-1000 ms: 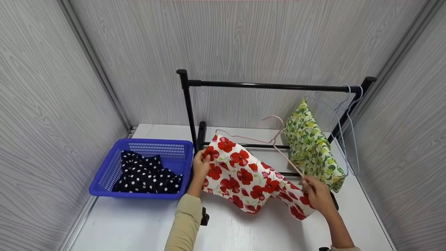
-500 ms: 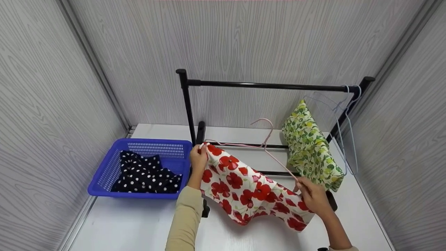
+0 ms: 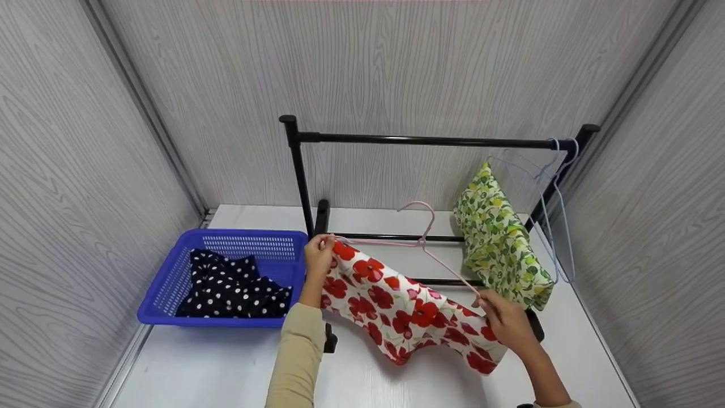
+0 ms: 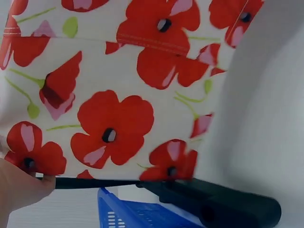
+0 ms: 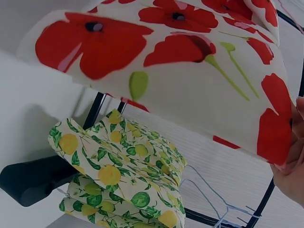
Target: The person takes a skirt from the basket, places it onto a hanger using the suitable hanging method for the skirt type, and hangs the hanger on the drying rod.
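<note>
The left hand (image 3: 318, 259) pinches a corner of one poppy-print cloth (image 3: 391, 306) and an end of one pink hanger (image 3: 421, 242); the right hand (image 3: 506, 323) pinches the hanger's other end, cloth against its fingers. The hook stands well below the black rail (image 3: 425, 140), open room between. Counted alongside: one blue basket (image 3: 221, 321) near the left hand, one dotted cloth (image 3: 232, 292) inside, one lemon-print cloth (image 3: 498, 243), two blue hangers (image 3: 562, 207).

The white cloth (image 3: 391, 300) is wearing red flowers.
The hanger (image 3: 422, 242) is showing pink, the basket (image 3: 226, 321) blue, the lemon cloth (image 3: 501, 243) green-and-yellow, the dotted cloth (image 3: 232, 290) white-on-dark.
</note>
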Demonstrator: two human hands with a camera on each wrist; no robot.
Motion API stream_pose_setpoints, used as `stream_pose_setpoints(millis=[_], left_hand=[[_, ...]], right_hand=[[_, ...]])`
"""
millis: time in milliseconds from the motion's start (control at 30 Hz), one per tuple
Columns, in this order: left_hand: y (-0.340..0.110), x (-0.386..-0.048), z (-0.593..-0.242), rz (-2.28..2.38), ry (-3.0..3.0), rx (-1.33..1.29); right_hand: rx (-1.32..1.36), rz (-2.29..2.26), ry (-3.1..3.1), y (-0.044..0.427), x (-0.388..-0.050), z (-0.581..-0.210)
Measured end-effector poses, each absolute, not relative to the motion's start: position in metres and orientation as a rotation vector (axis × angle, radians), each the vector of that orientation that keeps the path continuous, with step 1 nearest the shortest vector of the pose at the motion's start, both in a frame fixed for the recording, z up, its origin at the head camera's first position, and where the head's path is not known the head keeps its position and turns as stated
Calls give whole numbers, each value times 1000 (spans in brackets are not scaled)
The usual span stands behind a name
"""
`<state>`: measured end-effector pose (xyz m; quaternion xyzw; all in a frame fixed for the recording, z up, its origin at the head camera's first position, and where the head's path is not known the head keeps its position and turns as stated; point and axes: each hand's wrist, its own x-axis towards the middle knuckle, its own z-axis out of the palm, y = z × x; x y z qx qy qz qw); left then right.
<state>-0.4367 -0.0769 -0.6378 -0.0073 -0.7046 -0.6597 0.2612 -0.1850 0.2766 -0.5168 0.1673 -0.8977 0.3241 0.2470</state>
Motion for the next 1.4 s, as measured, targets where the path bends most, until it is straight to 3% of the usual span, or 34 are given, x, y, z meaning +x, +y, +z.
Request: stream_pose_setpoints(millis=[167, 233, 300, 433, 467, 533, 633, 1067, 1233, 1400], left_hand=[[-76, -427, -636, -1783, -1834, -41], [-75, -408, -613, -1812, -1907, -14], [-77, -421, -638, -1807, -1938, -9], [-80, -404, -636, -1783, -1992, -13], [-79, -398, -632, -1760, -2009, 17], [-74, -358, -593, -1705, -2068, 74], [-69, -336, -586, -1552, -2216, 162], [-72, -297, -645, -790, -2642, 0], [-78, -286, -658, -445, -2766, -136], [-84, -281, -667, -357, -2807, -101]], right_hand=[[419, 872, -2514, 274, -180, -517], [413, 878, -2516, 274, -179, -517], [417, 875, -2510, 275, -178, -516], [436, 857, -2473, 278, -177, -518], [433, 866, -2463, 279, -177, -518], [418, 905, -2444, 282, -176, -516], [355, 961, -2439, 284, -175, -510], [119, 1034, -2443, 288, -180, -487], [7, 1051, -2424, 293, -185, -484], [-117, 1005, -2423, 293, -192, -480]])
